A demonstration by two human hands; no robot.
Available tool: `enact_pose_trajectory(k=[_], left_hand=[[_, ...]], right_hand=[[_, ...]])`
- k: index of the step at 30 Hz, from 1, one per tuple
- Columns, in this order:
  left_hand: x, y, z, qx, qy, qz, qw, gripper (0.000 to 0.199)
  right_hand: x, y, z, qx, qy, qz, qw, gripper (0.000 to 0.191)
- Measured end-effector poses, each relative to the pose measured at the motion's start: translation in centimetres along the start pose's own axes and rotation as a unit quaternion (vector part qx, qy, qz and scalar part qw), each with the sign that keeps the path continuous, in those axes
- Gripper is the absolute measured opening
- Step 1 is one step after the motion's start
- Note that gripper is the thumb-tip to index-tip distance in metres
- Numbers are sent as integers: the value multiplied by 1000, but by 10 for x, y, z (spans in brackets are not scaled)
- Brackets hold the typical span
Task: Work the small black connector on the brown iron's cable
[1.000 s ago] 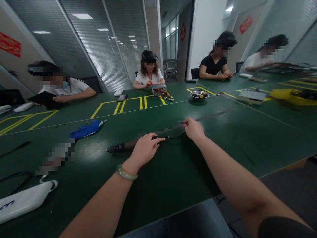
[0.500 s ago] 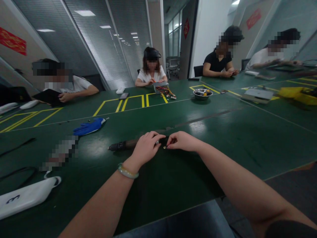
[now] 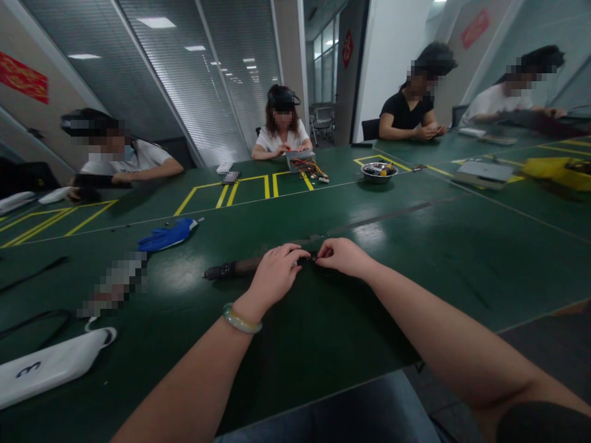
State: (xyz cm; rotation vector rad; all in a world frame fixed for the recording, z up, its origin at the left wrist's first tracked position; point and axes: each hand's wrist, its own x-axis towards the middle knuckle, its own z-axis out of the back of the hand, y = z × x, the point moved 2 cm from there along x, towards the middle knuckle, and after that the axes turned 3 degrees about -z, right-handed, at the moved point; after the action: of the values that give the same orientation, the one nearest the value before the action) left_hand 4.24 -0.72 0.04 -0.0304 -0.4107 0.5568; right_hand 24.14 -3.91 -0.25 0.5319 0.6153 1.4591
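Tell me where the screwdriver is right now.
In the head view, the screwdriver is just left of centre, its rear end in the left hand and its tip pointing left, nearer the camera than the blue glove.

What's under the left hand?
A dark tool: its tip and part of its body stick out leftward. The left hand covers its middle, so that bit can't be seen.

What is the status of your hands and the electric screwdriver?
Left hand holding electric screwdriver. Right hand pinching mostly hidden plug at its rear. Blue glove apart, not obstructing.
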Motion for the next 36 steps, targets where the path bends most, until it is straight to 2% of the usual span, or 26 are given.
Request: enact_pose_trajectory(k=[5,12,20,24,28,33,36], left_hand=[[0,2,0,-2,3,6,1000,39],[0,2,0,0,7,4,1000,39],[1,3,-1,4,3,4,1000,40],[2,5,-1,1,3,0,1000,38],[1,5,0,-6,-1,-10,1000,38],[-1,-3,8,5,-38,-24,999,51],[-3,-7,17,0,-64,-46,997,48]], right_hand=[[0,3,-3,-27,-54,21,998,12],[0,5,-7,-33,-91,39,995,10],[4,0,-17,-9,-103,-3,995,12],[5,2,-19,-27,-104,-4,994,31],[6,9,-20,-73,-80,12,994,16],[4,15,-21,-119,-99,-9,988,16],[5,16,-19,-140,-102,-15,985,15]])
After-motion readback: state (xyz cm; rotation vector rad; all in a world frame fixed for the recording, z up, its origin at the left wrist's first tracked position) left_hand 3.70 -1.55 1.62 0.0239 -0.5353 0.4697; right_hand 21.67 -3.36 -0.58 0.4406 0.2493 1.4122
